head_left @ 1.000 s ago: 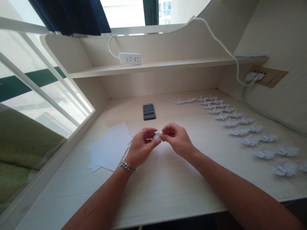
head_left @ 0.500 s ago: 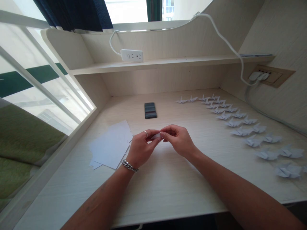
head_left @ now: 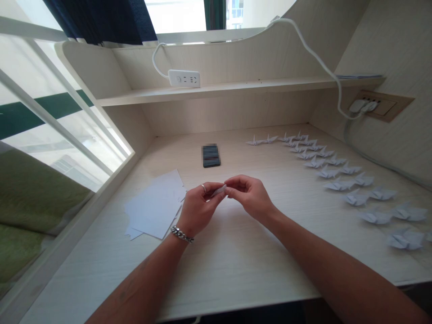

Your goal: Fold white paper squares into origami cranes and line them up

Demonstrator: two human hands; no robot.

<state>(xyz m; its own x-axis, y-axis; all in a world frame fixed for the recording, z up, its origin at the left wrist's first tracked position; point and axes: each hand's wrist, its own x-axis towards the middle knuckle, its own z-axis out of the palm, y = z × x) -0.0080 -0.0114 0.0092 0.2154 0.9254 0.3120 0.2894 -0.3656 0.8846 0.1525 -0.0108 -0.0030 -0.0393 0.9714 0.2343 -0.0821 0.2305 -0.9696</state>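
**What is held closest to the camera?**
A small folded piece of white paper (head_left: 218, 190) is pinched in the air above the table (head_left: 236, 270), between the left hand (head_left: 200, 209) and the right hand (head_left: 249, 198).

**And the grip?**
It is closed on both sides: the paper is clamped from each side, and the two hands are almost touching. (A ring (head_left: 203, 187) is worn on the left hand, and a chain bracelet (head_left: 182, 234) on that wrist.)

**What lies around the paper?**
Loose white paper sheets (head_left: 153, 204) are spread on the table just left of the folded piece. Farther off and slightly left of it, a dark rectangular device (head_left: 211, 156) is laid flat, too blurred to be told more exactly. Rows of white origami cranes (head_left: 339, 183) are lined up well to its right.

**And beyond those?**
A shelf (head_left: 202, 92) is fixed behind the folded piece, and a white power strip (head_left: 184, 78) is set on it. A wall socket (head_left: 371, 105) is mounted far to the right of the folded piece.
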